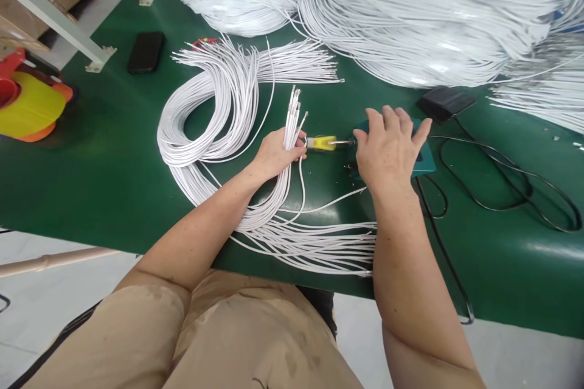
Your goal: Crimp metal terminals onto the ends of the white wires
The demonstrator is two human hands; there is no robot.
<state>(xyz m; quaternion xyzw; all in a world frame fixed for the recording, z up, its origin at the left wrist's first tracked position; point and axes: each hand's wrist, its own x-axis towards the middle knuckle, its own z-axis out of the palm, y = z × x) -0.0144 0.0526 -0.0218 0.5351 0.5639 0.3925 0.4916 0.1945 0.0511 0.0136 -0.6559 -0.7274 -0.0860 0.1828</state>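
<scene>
My left hand (277, 151) is closed round a bunch of white cables (292, 121) whose ends point up and away from me. Just right of its fingertips is a yellow-handled tool (323, 143) with a thin metal shaft, which runs toward a teal device (425, 159). My right hand (389, 144) lies over that device with its fingers spread, hiding most of it. Near my left forearm, a coiled bundle of white cables (172, 127) rests on the green table (114, 188). More loose cable ends (319, 249) lie between my forearms along the near edge.
Large piles of white cable (424, 24) fill the back. A black box (444, 103) and black cords (520, 176) lie to the right. A black case (146, 52), a yellow and red tape dispenser (31, 103) and a white metal frame (59, 14) are at the left.
</scene>
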